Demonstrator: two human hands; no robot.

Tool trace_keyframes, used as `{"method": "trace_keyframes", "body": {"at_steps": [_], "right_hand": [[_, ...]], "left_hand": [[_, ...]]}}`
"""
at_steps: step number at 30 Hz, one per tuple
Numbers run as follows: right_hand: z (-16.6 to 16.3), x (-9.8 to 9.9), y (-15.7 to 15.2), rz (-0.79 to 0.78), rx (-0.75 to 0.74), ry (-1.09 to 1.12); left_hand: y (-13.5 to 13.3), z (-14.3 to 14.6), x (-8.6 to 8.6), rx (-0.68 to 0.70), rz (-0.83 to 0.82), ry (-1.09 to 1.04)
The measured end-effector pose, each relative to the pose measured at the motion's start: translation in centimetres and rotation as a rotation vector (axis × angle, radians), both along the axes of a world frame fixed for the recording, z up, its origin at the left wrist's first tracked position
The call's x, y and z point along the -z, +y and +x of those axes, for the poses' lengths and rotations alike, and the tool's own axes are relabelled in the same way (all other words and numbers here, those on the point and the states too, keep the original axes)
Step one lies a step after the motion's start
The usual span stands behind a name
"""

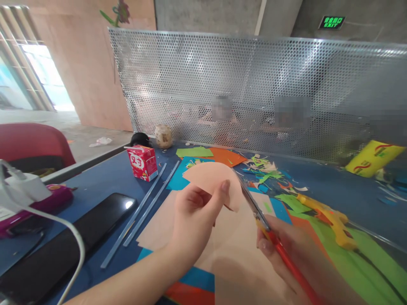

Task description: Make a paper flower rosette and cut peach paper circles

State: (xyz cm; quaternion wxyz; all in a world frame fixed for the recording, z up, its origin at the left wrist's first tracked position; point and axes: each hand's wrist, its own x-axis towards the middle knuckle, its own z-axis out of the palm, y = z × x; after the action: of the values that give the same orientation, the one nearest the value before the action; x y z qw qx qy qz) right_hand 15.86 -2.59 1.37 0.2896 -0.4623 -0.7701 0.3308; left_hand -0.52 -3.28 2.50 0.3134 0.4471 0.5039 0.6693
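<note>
My left hand point(193, 216) is closed on a rounded piece of peach paper point(211, 177), thumb on its front, held up over the table. My right hand point(292, 254) grips red-handled scissors point(263, 222). Their blades run up and left to the right edge of the peach piece. Below both hands lies a larger peach sheet point(229, 250) on top of blue, red and green sheets.
A yellow glue gun point(330, 216) lies on green paper at the right. Two glue sticks point(140, 212), a red drink carton point(143, 162), a black phone point(73, 237), a charger with white cable point(28, 190) and paper scraps point(263, 167) sit on the blue table. A perforated metal screen point(254, 93) stands behind.
</note>
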Motion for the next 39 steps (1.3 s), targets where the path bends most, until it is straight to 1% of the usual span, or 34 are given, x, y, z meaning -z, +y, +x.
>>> {"method": "trace_keyframes", "body": {"at_steps": [6, 13, 20, 25, 28, 31, 35, 39], "right_hand": [[0.0, -0.1, -0.1, -0.026, -0.010, 0.005], [0.1, -0.2, -0.1, 0.023, -0.046, -0.023], [0.1, 0.0, 0.0, 0.052, -0.006, -0.043], [0.1, 0.1, 0.0, -0.002, -0.013, -0.006], [0.2, 0.4, 0.2, -0.034, -0.030, -0.009], [0.4, 0.9, 0.4, -0.052, -0.041, -0.006], [0.5, 1.1, 0.4, -0.035, -0.049, 0.011], [0.2, 0.6, 0.1, -0.014, -0.060, 0.007]], "left_hand": [[0.0, -0.1, 0.1, -0.041, -0.031, 0.017], [-0.2, 0.1, -0.2, -0.014, 0.018, 0.047], [-0.2, 0.2, -0.2, 0.014, 0.051, 0.046], [-0.2, 0.1, -0.1, 0.042, 0.073, 0.023], [-0.1, -0.1, 0.0, 0.061, 0.069, -0.047], [0.0, -0.2, 0.2, 0.041, 0.070, -0.102], [0.0, -0.2, 0.1, 0.003, 0.068, -0.066], [-0.2, 0.0, -0.1, 0.023, 0.102, -0.050]]}}
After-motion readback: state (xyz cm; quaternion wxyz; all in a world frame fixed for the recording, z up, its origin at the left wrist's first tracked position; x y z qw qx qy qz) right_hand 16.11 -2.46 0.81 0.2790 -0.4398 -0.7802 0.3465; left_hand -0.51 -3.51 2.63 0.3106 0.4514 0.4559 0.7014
